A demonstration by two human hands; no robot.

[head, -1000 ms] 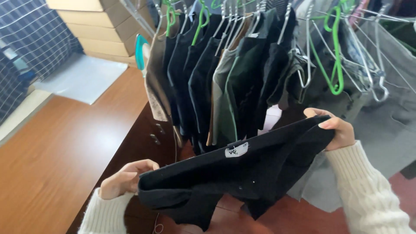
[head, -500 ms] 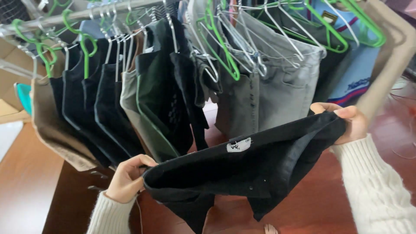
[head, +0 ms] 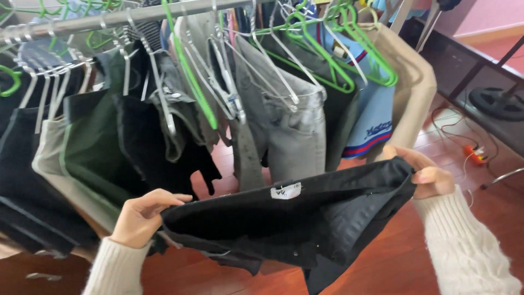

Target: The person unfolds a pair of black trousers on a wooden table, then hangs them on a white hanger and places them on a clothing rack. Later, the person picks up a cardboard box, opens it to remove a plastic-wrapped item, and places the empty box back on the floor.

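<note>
I hold a black garment (head: 284, 224) stretched out by its waistband in front of a clothes rail. A small white label (head: 286, 191) shows inside the band. My left hand (head: 143, 217) grips the band's left end, low in the view. My right hand (head: 424, 173) grips the right end, slightly higher. Both wrists wear cream knitted sleeves. The cloth below the band hangs loose and folded.
A metal rail (head: 125, 17) crosses the top with metal and green hangers (head: 188, 65). On it hang dark and green garments, grey jeans (head: 292, 128), a blue top and a beige piece. The floor (head: 447, 142) is reddish wood, with cables and a dark weight plate (head: 499, 102) at right.
The view has swung right along the rail, from the dark clothes to the grey jeans and blue top. Both hands keep the black garment stretched between them.
</note>
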